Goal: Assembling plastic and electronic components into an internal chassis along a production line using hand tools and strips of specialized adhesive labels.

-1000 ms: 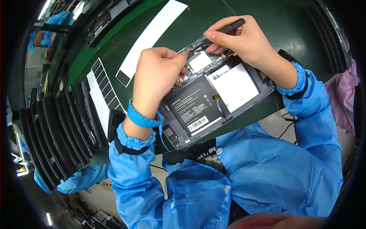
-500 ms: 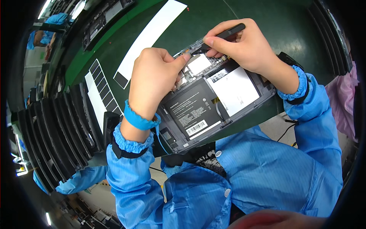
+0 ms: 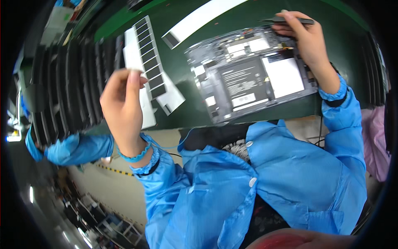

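No wording can be read for certain. The black battery (image 3: 243,81) in the opened electronic device (image 3: 209,83) carries rows of small white print, smeared by blur; a white label (image 3: 243,100) sits at the battery's lower edge, its marks too blurred to make out. Two small white patches (image 3: 199,70) on the device's left side are equally illegible.

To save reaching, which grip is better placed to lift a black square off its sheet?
Probably left: the left grip is close to the sheet of black squares, while the right grip holds tweezers by the far right corner of the opened device.
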`<state>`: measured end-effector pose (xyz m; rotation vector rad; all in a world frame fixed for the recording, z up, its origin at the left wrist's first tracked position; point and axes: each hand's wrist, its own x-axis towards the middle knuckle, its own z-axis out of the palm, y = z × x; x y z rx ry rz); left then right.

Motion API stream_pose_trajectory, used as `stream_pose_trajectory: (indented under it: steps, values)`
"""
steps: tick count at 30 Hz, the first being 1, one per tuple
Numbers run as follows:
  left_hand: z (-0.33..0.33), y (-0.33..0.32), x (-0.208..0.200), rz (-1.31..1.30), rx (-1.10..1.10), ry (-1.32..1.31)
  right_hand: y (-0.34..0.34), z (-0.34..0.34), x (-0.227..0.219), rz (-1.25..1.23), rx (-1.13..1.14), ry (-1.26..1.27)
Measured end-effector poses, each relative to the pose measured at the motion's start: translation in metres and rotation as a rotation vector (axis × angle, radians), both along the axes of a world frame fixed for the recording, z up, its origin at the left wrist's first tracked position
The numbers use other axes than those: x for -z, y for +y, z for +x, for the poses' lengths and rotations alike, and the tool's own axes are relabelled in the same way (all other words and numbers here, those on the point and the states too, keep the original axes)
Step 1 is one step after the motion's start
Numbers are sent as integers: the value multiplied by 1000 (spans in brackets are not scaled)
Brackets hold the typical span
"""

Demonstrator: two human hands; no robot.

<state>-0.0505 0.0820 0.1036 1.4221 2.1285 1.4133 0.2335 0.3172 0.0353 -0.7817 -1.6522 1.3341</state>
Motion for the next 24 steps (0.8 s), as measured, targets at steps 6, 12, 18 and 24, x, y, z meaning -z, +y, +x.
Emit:
stream_pose_trajectory:
  steps: [6, 12, 18, 24]
  values:
    - [-8, -71, 68, -98, -103, 151, -3, -4, -8, -82, -101, -73]
    - [-11, -64, 91, -170, 10, 460, -111, -92, -46, 295, -385, -275]
    - [-7, -64, 105, -198, -13, 536, -141, -163, -7, 296, -470, -466]
    - [-7, -63, 106, -182, -26, 583, -143, -166, -6, 358, -479, -455]
